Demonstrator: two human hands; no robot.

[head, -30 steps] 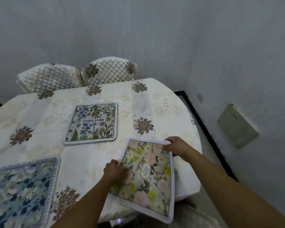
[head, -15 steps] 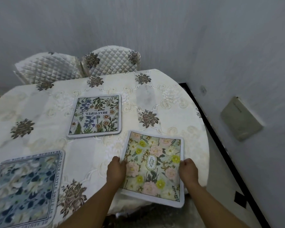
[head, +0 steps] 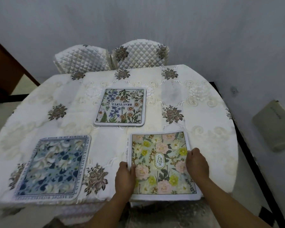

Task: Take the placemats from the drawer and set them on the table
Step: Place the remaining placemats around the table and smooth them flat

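Note:
A pink-and-yellow floral "GARDEN" placemat (head: 161,162) lies flat near the front right edge of the table (head: 212,145), which has a cream embroidered cloth. My left hand (head: 124,176) grips the mat's left edge and my right hand (head: 197,163) holds its right edge. A "BEAUTIFUL" placemat (head: 121,106) with blue and orange flowers lies at the table's middle. A blue floral placemat (head: 54,165) with a text border lies at the front left.
Two chairs with quilted white covers (head: 112,58) stand behind the table against the grey wall. A grey wall box (head: 270,125) sits low on the right wall. A dark wooden door frame (head: 5,69) is at the far left.
The GARDEN placemat has been turned square to the table's front edge and laid flat. My right hand slid from the mat's far corner to its right edge. The view shifted left.

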